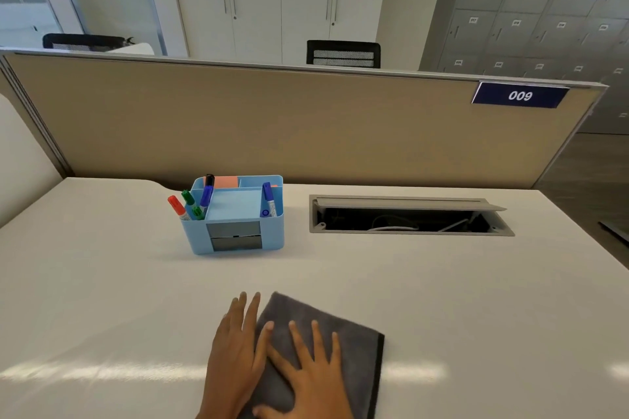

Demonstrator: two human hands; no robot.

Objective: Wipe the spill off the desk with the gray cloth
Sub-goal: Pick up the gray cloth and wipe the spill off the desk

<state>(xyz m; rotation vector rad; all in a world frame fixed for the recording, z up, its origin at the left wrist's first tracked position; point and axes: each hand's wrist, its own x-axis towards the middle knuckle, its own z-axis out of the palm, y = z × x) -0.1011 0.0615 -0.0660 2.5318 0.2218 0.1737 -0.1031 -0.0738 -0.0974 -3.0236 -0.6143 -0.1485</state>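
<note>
A folded gray cloth lies flat on the white desk near its front edge. My right hand rests palm down on the cloth with the fingers spread. My left hand lies flat at the cloth's left edge, partly on the desk and partly on the cloth, its thumb side touching the right hand. Neither hand grips the cloth. I cannot make out any spill on the desk surface.
A light blue organizer with several markers stands behind the cloth, left of center. An open cable tray is set into the desk at the right rear. A beige partition closes off the back.
</note>
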